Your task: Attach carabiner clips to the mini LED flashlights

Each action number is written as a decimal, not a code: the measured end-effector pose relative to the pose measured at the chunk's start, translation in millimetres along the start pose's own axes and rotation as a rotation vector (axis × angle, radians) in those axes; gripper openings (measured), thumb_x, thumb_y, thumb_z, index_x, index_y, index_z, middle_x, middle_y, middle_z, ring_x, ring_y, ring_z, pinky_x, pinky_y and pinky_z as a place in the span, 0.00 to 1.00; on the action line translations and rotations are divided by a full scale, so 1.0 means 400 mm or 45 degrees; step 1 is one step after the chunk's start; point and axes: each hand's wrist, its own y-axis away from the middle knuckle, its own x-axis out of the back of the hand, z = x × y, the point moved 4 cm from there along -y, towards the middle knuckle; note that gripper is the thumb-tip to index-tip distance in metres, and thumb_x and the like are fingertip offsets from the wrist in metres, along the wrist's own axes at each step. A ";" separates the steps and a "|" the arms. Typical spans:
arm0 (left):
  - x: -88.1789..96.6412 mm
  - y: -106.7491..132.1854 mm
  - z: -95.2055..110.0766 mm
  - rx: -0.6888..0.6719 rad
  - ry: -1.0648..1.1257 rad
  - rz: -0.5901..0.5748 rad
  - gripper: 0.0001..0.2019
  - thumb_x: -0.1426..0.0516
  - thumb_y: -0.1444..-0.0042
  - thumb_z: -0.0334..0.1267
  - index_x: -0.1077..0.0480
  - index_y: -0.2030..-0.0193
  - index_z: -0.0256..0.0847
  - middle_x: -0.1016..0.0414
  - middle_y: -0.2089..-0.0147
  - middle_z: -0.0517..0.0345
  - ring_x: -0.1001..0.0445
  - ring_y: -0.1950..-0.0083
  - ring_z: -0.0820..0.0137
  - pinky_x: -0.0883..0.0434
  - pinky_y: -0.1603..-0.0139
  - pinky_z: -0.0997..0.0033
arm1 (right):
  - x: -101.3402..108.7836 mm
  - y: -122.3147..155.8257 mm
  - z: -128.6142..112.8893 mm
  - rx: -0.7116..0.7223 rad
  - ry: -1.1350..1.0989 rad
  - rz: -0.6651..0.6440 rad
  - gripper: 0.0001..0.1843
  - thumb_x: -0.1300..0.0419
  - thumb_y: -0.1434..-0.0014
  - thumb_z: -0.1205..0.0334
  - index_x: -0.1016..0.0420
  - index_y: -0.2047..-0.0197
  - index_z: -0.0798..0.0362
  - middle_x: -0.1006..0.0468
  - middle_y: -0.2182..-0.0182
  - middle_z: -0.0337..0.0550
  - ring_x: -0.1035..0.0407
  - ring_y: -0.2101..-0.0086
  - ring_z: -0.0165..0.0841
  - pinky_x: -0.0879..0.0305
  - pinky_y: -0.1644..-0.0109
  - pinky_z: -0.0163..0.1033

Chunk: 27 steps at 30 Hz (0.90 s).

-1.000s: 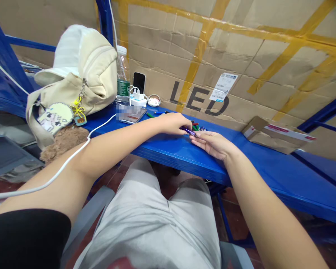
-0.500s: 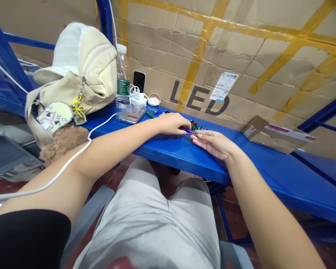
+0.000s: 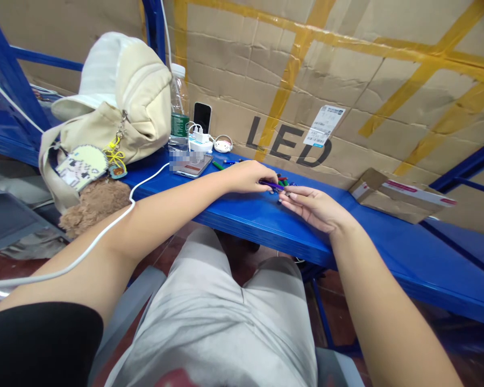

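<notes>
My left hand (image 3: pixel 250 176) reaches over the blue tabletop with its fingers curled around a purple pen (image 3: pixel 275 186). The pen points toward my right hand (image 3: pixel 312 207), which is turned palm inward. Its thumb and index finger are pinched together close to the pen's end, over a small dark piece too tiny to name. Just behind the fingers lie several red and green pens (image 3: pixel 283 179), partly covered by my hands. A green pen (image 3: pixel 218 165) and a blue pen (image 3: pixel 228 161) rest further left, beyond my left wrist.
A cream backpack (image 3: pixel 145 107) with a cap on it, a water bottle (image 3: pixel 179 121), a phone (image 3: pixel 193 165) and a white charger (image 3: pixel 200 142) stand on the left. A small cardboard box (image 3: pixel 403 196) sits right. A white cable (image 3: pixel 105 231) crosses my left arm.
My right hand has shifted slightly right and down relative to the pen, and a small dark piece now shows in its pinch. The left hand keeps hold of the purple pen.
</notes>
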 end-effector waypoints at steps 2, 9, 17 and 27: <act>0.003 0.004 -0.007 0.027 0.058 0.024 0.14 0.44 0.43 0.39 0.27 0.51 0.42 0.22 0.53 0.57 0.25 0.54 0.70 0.34 0.55 0.74 | 0.001 0.001 -0.002 0.008 -0.009 0.024 0.10 0.38 0.47 0.76 0.21 0.62 0.56 0.17 0.64 0.46 0.23 0.61 0.30 0.28 0.49 0.35; -0.008 0.005 -0.002 0.131 0.251 0.021 0.14 0.43 0.45 0.39 0.26 0.53 0.39 0.21 0.57 0.56 0.25 0.58 0.71 0.33 0.57 0.76 | 0.003 -0.018 -0.005 0.110 0.018 0.232 0.04 0.34 0.49 0.73 0.22 0.68 0.57 0.18 0.71 0.44 0.22 0.66 0.29 0.26 0.52 0.32; -0.038 -0.003 -0.001 0.382 0.460 -0.038 0.16 0.42 0.47 0.43 0.26 0.55 0.35 0.20 0.64 0.56 0.24 0.66 0.72 0.32 0.66 0.76 | -0.008 -0.033 -0.011 0.435 0.158 0.384 0.11 0.27 0.58 0.62 0.22 0.72 0.56 0.19 0.74 0.42 0.23 0.69 0.32 0.25 0.51 0.40; -0.059 -0.009 0.008 0.467 0.652 -0.148 0.12 0.43 0.44 0.39 0.28 0.56 0.34 0.19 0.64 0.55 0.21 0.62 0.71 0.29 0.61 0.75 | -0.007 -0.052 -0.001 0.385 0.360 0.420 0.08 0.30 0.54 0.61 0.22 0.71 0.55 0.19 0.73 0.44 0.24 0.72 0.32 0.23 0.56 0.42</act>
